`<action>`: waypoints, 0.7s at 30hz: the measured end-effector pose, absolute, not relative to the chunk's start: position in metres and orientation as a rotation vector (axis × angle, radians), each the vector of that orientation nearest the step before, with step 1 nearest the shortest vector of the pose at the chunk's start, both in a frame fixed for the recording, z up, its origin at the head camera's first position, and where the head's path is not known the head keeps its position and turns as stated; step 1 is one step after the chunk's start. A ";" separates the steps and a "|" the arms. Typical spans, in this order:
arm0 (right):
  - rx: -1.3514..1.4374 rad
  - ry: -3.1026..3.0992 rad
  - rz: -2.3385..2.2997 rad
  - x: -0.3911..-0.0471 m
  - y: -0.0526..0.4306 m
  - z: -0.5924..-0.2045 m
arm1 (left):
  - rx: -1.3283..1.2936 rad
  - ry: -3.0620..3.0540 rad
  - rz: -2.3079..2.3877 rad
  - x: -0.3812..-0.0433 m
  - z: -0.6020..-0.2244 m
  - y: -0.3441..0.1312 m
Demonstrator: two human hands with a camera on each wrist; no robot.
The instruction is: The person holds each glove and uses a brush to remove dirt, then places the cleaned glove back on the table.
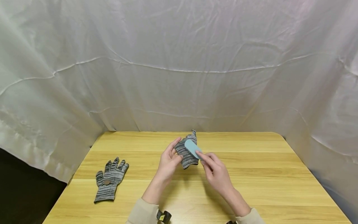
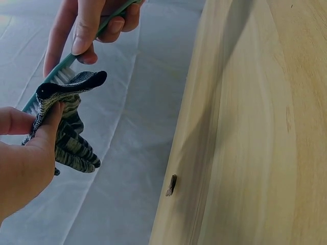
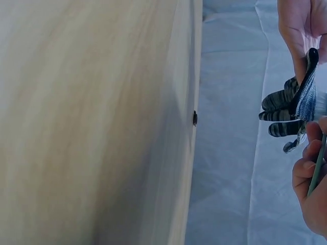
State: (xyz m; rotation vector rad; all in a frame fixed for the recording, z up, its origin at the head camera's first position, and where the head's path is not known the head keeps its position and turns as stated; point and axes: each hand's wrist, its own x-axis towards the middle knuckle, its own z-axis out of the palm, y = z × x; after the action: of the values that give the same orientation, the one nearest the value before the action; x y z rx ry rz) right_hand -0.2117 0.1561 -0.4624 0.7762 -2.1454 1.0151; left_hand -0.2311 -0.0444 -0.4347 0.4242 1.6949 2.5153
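1. We see the left hand (image 1: 169,162) grasping a striped glove (image 1: 189,160) near its cuff, with digits on both sides of the knit; the glove is held up above the wooden table (image 1: 251,169), in front of the person, its fingers pointing away toward the far edge.
2. We see the right hand (image 1: 219,175) grasping a light blue brush (image 1: 191,147) by its handle; the index finger lies along the back of the brush, and the other fingers curl in beneath.
3. We find the brush slanted across the held glove; in the left wrist view its pale bristles (image 2: 63,76) touch the knit, close to the dark cuff edge (image 2: 94,80).
4. We note a second striped glove (image 1: 114,176) lying flat on the table to the person's left, well apart from both hands; its fingers are spread and point away from the person, and a round brown mark (image 1: 107,182) sits on its middle.
5. We make out a small dark bit (image 2: 171,185) near the table's edge in the left wrist view; it is too small for us to tell what it is.
6. We see beige sleeves (image 1: 143,212) at both forearms, and a black device (image 1: 164,217) beside the left one; a pale, creased curtain (image 1: 179,93) hangs behind the table and along its sides.
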 end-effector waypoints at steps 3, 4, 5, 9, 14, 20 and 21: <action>0.775 -2.127 1.025 -0.213 0.156 -0.463 | 0.417 1.680 2.526 -0.232 -0.435 -0.044; 0.774 -2.120 1.028 -0.213 0.156 -0.463 | 0.414 1.675 2.529 -0.232 -0.435 -0.044; 0.773 -2.112 1.032 -0.213 0.156 -0.464 | 0.412 1.669 2.531 -0.232 -0.435 -0.044; 0.765 -2.111 1.038 -0.214 0.157 -0.464 | 0.401 1.675 2.526 -0.233 -0.436 -0.044; 0.720 -2.167 1.059 -0.213 0.159 -0.462 | 0.399 1.708 2.518 -0.232 -0.436 -0.046; 0.663 -2.196 1.041 -0.213 0.163 -0.461 | 0.414 1.736 2.512 -0.233 -0.436 -0.047; 0.664 -2.194 1.032 -0.213 0.164 -0.461 | 0.415 1.737 2.511 -0.233 -0.436 -0.047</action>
State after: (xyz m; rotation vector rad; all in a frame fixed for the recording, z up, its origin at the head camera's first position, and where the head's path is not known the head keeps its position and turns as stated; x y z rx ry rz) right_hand -0.2129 0.1639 -0.4605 0.6642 -2.1943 1.0325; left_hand -0.2330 -0.0469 -0.4363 0.4154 1.7370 2.5106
